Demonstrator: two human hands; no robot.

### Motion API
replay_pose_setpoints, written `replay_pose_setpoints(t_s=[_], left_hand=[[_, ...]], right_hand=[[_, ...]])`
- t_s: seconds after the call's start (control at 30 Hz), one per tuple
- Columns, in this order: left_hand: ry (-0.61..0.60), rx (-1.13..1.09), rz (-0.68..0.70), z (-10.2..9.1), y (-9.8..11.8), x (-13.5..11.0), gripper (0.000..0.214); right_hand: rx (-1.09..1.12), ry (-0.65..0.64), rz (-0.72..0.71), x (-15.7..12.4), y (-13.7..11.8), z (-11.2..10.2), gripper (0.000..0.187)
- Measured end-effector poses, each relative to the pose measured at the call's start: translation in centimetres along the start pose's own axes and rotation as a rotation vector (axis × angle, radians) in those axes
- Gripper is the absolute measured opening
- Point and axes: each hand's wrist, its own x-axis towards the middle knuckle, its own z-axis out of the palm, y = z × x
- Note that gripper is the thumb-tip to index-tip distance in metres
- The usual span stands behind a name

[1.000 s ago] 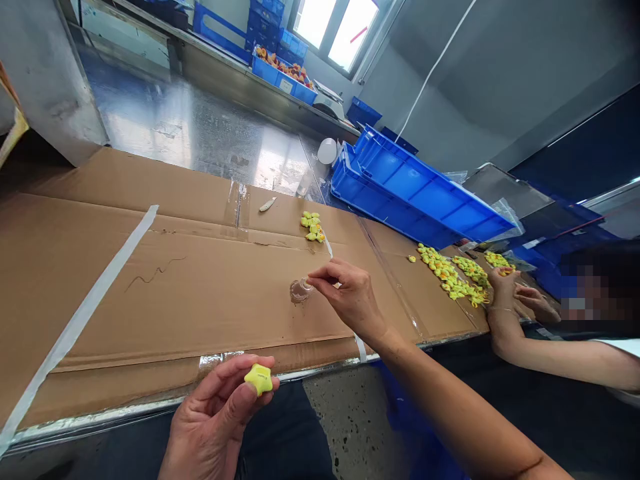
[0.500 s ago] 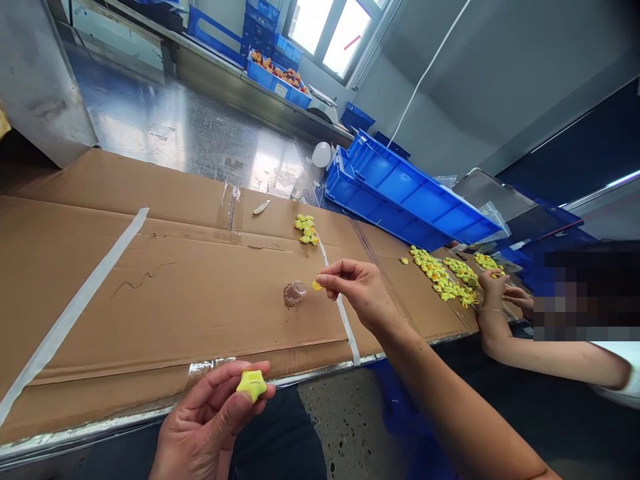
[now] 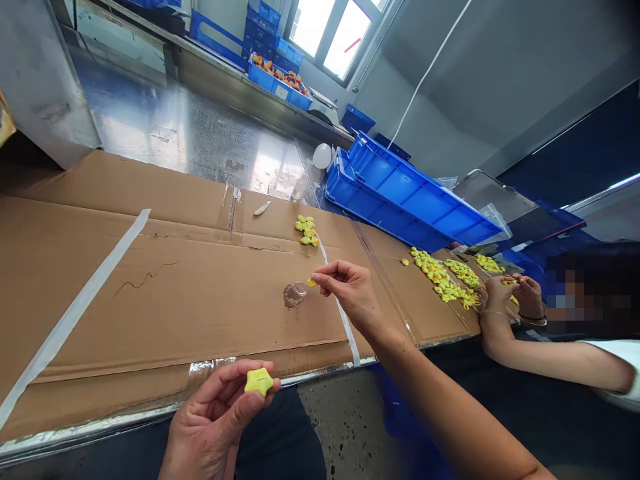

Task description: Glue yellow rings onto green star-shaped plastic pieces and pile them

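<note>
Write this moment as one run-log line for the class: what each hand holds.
left hand: yellow star-shaped piece | right hand: small yellow piece pinched, beside clear cup | surface: cardboard sheet

Wrist of the left hand (image 3: 210,427) cut off by the bottom edge. Tiny yellow scrap (image 3: 312,282) at the right hand (image 3: 350,293), shape too small to tell. Print on the yellow star-shaped piece (image 3: 259,381) unreadable. Contents of the far blue plastic crate (image 3: 265,83) too small to identify.

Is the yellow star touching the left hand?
Touching. The head view shows the yellow star pinched between the thumb and fingers of the left hand.
</note>
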Motion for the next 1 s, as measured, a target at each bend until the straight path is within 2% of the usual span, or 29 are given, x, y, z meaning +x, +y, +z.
replay_pose_setpoints(t_s=[0.17, 0.6, 0.73, 0.87, 1.0], left_hand=[[-0.131, -0.011, -0.095, -1.2, -0.4, 0.0, 0.025], [-0.127, -0.03, -0.098, -1.3, -0.3, -0.2, 0.024], [-0.136, -0.023, -0.08, -1.1, -0.4, -0.2, 0.025], [-0.131, -0.045, -0.041, -0.9, -0.5, -0.1, 0.026], [-0.155, -0.096, -0.032, -0.4, -0.7, -0.3, 0.026]], right_hand=[[-0.069, 0.002, -0.031, -0.1, 1.3, 0.3, 0.016], [-0.151, 0.012, -0.046, -0.2, 2.0, -0.3, 0.018], [-0.133, 0.038, -0.021, -0.6, 1.0, -1.2, 0.021], [-0.066, 0.053, -0.009, -1.6, -1.0, -1.9, 0.021], [0.12, -0.017, -0.003, -3.8, -3.3, -1.3, 0.012]])
